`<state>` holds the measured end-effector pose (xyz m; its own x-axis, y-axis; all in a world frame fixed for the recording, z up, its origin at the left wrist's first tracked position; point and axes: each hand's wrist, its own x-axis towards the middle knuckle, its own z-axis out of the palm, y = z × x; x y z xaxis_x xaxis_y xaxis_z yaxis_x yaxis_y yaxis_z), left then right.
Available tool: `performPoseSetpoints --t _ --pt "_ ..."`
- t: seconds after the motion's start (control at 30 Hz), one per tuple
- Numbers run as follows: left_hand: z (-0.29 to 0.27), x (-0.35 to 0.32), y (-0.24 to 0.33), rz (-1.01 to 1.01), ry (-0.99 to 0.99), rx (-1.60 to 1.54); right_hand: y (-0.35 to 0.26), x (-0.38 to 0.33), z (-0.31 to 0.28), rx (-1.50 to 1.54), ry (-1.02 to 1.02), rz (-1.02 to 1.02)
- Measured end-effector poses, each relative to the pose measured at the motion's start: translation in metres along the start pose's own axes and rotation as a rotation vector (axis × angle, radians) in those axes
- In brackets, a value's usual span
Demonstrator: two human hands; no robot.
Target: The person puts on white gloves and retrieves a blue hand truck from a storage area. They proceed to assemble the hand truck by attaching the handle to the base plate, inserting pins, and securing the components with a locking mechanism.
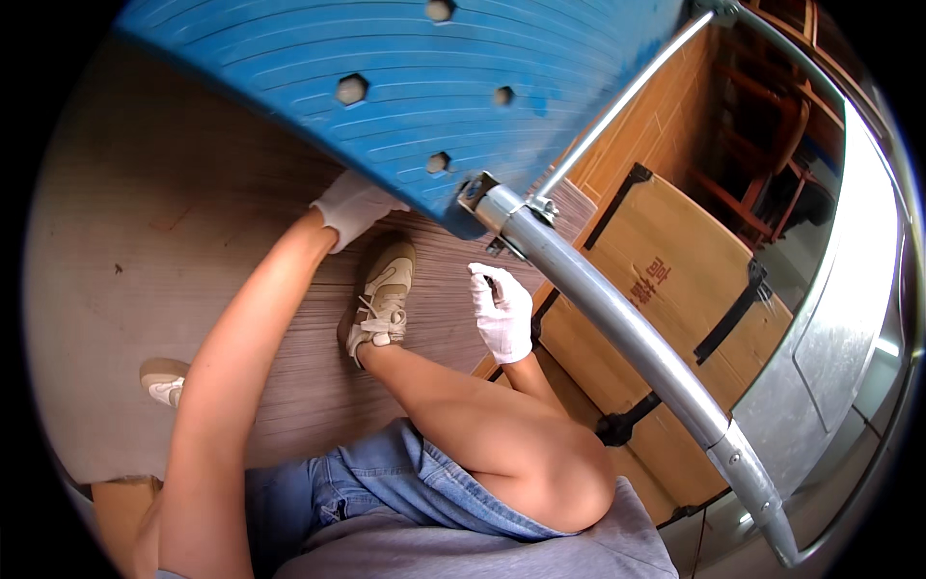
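Note:
A blue plastic deck [289, 68] with several hexagonal holes is at the top, tilted. It looks like the deck of a platform trolley. At its near corner a metal bracket [475, 193] joins it to a thick metal tube [617, 299]. My left hand [355, 207], in a white glove, reaches to the deck's lower edge, its fingers hidden behind it. Below the bracket, apart from the tube, is my right hand [502, 314], also gloved in white. Its fingers are curled together, with a small dark spot between them that I cannot make out.
A thin metal rod [627, 101] runs from the bracket area up to the tube's far end. Cardboard cartons [666, 261] with black corner straps stand at the right, beside a silver metal panel [820, 328]. Wooden chairs [772, 135] are behind. My shoe [386, 289] rests on the wood-patterned floor [260, 405].

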<state>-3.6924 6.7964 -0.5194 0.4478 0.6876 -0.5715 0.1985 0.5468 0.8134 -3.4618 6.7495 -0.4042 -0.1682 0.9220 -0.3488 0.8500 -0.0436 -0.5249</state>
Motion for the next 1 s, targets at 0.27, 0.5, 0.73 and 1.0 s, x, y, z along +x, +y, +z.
performPoseSetpoints --t 0.27,0.5,0.73,1.0 --pt "-0.002 0.006 -0.018 0.149 0.013 0.795 0.002 -0.013 -0.005 -0.004 -0.059 0.144" --pt "-0.009 0.006 -0.010 0.095 -0.009 0.492 -0.001 -0.007 -0.004 -0.025 -0.028 0.042" --pt "0.000 0.005 -0.010 0.276 0.096 0.130 -0.001 0.000 -0.008 -0.022 -0.004 0.059" --pt "-0.022 -0.003 0.014 0.132 -0.083 0.481 -0.006 0.006 -0.011 -0.147 0.013 -0.128"
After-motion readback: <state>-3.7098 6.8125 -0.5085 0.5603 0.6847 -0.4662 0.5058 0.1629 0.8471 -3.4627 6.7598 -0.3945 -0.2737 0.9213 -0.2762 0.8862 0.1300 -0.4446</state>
